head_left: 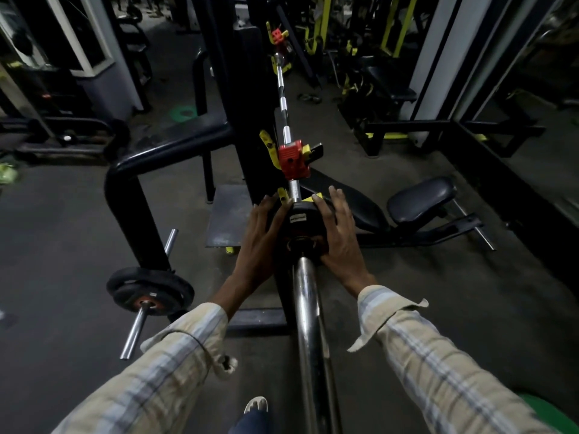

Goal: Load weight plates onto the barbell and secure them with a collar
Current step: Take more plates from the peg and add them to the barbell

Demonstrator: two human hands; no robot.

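A chrome barbell sleeve [308, 311] runs away from me toward the rack. A small black weight plate [300, 219] sits on that sleeve, its hole around the bar. My left hand [260, 242] presses flat on the plate's left side. My right hand [338, 236] holds its right side, fingers spread over the rim. Beyond the plate, the bar rests in a red and yellow rack hook [293, 161]. No collar is visible in either hand.
Two black plates [150, 291] hang on a storage peg at the lower left of the black rack frame [125, 208]. A padded bench seat [419, 198] lies to the right. My shoe [255, 404] stands on the grey floor below.
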